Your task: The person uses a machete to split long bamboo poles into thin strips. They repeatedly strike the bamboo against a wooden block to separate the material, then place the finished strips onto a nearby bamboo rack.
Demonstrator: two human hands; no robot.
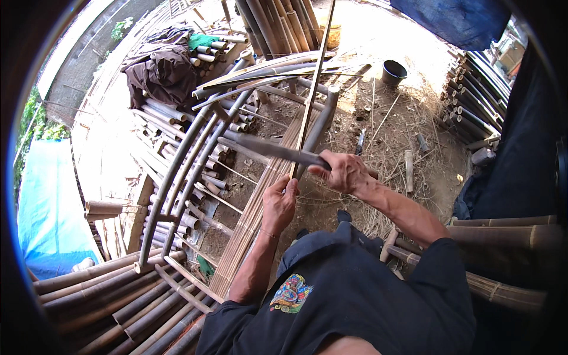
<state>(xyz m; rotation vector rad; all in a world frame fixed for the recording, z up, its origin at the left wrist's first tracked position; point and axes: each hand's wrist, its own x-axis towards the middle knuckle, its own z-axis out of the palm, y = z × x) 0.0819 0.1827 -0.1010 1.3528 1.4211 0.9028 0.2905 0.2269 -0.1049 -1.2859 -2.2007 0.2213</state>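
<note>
Two ends escape me: the bamboo strip [318, 71] in my grasp runs far up the scene until its far end is cut off, and its near end is hard to make out around my left hand [279, 204]. My right hand [340, 171] covers most of the handle of the long, dark blade [260, 146], with only the butt showing to the right. I cannot tell whether the cutting edge bites into the strip where the two cross. My dark shirt [367, 284] hides both upper arms and the near end of the slatted bamboo bench [254, 236].

My left forearm rises from the near side over the bench, the fist wrapped around the strip with the thumb pointing far. My right forearm slants in from the near right, knuckles up, fingers clenched on the handle, so the blade reaches left across the strip just beyond my left hand. The strip slopes far and slightly right, over the bench. Left of it stands a curved bamboo frame [187, 192]; far right sits a black bucket [393, 73].
</note>
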